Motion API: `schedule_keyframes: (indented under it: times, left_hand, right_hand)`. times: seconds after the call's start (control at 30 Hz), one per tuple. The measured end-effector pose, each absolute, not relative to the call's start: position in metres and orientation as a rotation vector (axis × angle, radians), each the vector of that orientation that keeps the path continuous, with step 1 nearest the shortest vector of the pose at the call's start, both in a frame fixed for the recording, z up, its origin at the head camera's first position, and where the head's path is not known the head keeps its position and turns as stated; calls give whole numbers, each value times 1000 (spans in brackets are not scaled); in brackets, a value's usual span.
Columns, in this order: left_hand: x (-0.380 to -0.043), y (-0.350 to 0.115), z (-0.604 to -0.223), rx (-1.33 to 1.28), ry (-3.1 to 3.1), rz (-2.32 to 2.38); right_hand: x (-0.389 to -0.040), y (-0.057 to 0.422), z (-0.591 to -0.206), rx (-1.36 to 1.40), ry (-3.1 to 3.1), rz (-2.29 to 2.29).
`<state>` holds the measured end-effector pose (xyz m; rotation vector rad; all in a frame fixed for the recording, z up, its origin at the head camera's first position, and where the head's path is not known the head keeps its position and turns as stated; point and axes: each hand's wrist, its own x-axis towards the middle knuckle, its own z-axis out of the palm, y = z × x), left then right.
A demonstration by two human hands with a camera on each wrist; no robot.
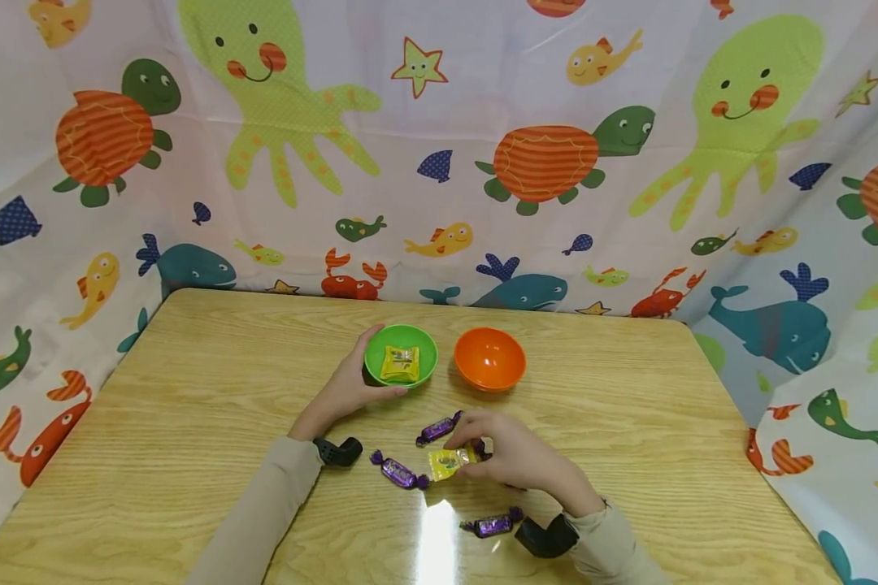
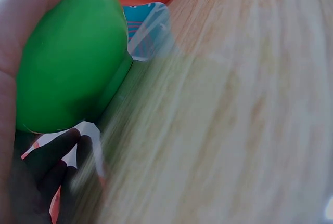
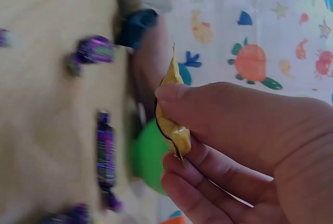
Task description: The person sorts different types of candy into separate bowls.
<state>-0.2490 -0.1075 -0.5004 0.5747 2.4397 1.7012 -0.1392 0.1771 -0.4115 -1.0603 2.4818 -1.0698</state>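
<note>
My left hand (image 1: 347,386) grips the green bowl (image 1: 401,335) from its left side, thumb along the near edge and fingers round the far side. Inside the bowl lies yellow-wrapped candy (image 1: 400,366). In the left wrist view the green bowl (image 2: 78,63) shows its outer wall and base, close over the table. My right hand (image 1: 515,455) pinches a yellow-wrapped candy (image 1: 445,463) between thumb and fingers, among the purple candies. Seen edge-on in the right wrist view, the yellow candy (image 3: 174,125) sits at the fingertips.
An orange bowl (image 1: 490,357) stands right of the green one. Purple twist-wrapped candies lie around the right hand: one to the left (image 1: 399,473), one beyond (image 1: 439,429), one nearer me (image 1: 492,526), another partly hidden behind the fingers. A patterned curtain (image 1: 410,162) hangs behind the wooden table (image 1: 227,390).
</note>
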Motion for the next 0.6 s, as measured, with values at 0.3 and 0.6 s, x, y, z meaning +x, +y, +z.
schedule_keyframes:
  times: [0.3,0.6]
  left_hand:
    - [-249,-107,-501,561,2458,1693]
    - [-249,-108,-500,568,2439,1709]
  right_hand:
    - [-164,168,-380,-1093,2585,-1227]
    - [-197,143,-363,-1004,2700,-1271]
